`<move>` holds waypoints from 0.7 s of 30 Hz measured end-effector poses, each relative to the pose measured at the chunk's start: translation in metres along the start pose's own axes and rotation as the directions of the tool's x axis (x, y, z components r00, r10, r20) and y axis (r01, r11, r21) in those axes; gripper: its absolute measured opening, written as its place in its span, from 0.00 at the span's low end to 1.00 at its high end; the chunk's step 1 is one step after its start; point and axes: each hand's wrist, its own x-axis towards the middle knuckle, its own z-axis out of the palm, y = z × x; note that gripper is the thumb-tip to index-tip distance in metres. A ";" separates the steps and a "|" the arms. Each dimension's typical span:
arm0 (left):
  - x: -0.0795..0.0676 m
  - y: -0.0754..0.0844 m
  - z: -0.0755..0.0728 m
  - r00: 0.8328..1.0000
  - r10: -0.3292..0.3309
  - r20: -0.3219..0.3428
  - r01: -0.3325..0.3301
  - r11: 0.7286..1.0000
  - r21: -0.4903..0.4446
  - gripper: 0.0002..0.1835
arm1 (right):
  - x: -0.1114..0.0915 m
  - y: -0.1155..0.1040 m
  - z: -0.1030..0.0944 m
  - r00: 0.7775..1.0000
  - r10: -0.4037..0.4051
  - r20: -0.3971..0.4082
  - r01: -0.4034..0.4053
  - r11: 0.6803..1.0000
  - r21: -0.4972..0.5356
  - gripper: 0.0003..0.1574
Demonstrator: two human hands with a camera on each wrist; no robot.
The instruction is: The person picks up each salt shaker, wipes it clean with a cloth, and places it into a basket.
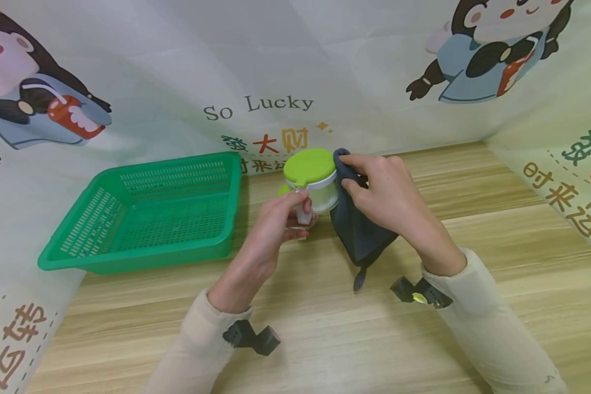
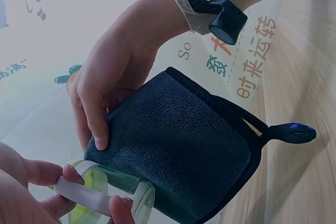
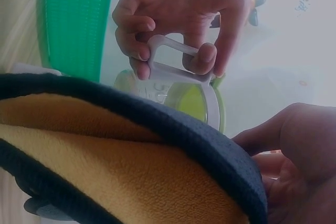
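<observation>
A clear jar point(image 1: 323, 197) with a lime-green lid point(image 1: 311, 165) is held up above the table by its white handle point(image 1: 303, 213). My left hand point(image 1: 271, 224) grips that handle, fingers curled through it in the right wrist view. My right hand point(image 1: 386, 189) pinches a folded dark grey cloth point(image 1: 357, 230) at its upper edge. The cloth lies against the jar's right side and hangs down, with a small loop point(image 1: 359, 279) at its lower corner. Its inner side point(image 3: 105, 171) is orange-brown in the right wrist view. The cloth hides part of the jar.
A green perforated plastic basket point(image 1: 219, 241) stands at the left on the wood-grain table point(image 1: 315, 339). A printed white sheet point(image 1: 354, 109) rises behind the table and at both sides. Behind the jar a bit of another lime-green piece point(image 1: 283, 190) shows; its kind is unclear.
</observation>
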 end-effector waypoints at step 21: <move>-0.004 0.008 -0.001 0.998 0.035 -0.049 -0.032 0.998 0.063 0.17 | 0.001 0.003 -0.001 0.995 0.005 -0.101 0.007 0.993 0.118 0.25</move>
